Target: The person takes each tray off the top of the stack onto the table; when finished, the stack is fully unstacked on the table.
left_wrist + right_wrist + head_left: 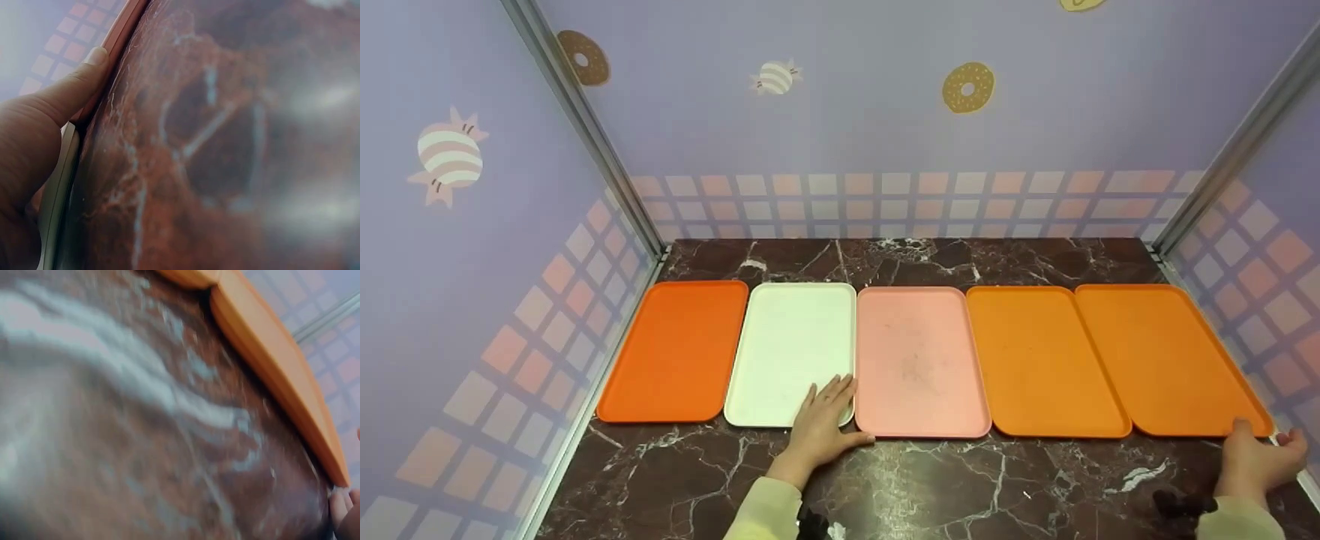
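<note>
Five shallow rectangular trays lie side by side on the dark marbled table: a red-orange tray (671,352), a white tray (791,345), a pink tray (922,367), an orange tray (1050,364) and another orange tray (1174,360) at the far right. My left hand (821,431) rests its extended fingers on the white tray's near right corner. Its thumb (93,62) reaches to the pink tray's near edge. At the last orange tray's near right corner is my right hand (1256,457), thumb at the front rim and fingers beside the corner. Both hands hold nothing up.
Purple panels with a tiled pattern enclose the marbled table (915,487) at the back and both sides. The red-orange tray lies near the left panel (510,300), and the last orange tray lies near the right panel (1260,285). Metal posts stand at the back corners.
</note>
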Demonstrator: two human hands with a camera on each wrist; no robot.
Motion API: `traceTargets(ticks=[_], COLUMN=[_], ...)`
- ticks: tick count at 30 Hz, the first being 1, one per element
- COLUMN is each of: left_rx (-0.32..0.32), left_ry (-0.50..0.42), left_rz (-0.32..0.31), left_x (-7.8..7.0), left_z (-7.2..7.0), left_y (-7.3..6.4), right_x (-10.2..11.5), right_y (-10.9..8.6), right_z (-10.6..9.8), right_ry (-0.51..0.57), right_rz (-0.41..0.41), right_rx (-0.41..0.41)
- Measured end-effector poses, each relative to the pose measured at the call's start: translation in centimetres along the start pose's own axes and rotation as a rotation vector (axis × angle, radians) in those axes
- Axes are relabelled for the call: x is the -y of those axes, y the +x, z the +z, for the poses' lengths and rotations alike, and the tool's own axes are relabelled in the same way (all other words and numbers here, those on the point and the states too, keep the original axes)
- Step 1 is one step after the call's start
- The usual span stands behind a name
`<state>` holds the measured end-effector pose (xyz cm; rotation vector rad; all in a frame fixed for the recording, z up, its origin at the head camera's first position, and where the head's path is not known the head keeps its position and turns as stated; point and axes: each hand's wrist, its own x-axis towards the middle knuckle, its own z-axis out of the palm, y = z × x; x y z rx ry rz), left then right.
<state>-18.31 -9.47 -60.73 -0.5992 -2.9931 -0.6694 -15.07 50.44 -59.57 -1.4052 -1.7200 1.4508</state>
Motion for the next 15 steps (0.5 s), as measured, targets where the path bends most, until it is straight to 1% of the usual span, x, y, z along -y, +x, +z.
traceTargets(ticks=[4, 6, 8, 10, 12, 15], left_rx=[0.021, 0.039, 0.059, 0.074, 0.076, 0.061], left_ry=[-0.008, -0.024, -0.048, -0.095, -0.171, -0.279], left_rz=[-0.004, -0.007, -0.008, -0.009, -0.007, -0.016], left_x=[-0.1, 0.0, 0.0, 0.1, 0.3, 0.8], left_z=[-0.1, -0.3, -0.6, -0.9, -1.3, -2.2], left_y=[0.1, 0.2, 0.3, 0.4, 0.5, 0.7], right_x=[0.8, 1.5, 2.3, 3.2, 4.0, 5.4], right_y=[-0.5, -0.9, -1.4, -2.1, -2.8, -4.1], right_z=[0.8, 1.4, 2.0, 2.6, 3.3, 4.1], right_ry=[0.051, 0.071, 0.082, 0.072, 0.048, -0.019], right_rz=[-0.086, -0.144, -0.192, -0.251, -0.317, -0.397], right_rx=[-0.047, -0.040, 0.003, 0.059, 0.125, 0.254])
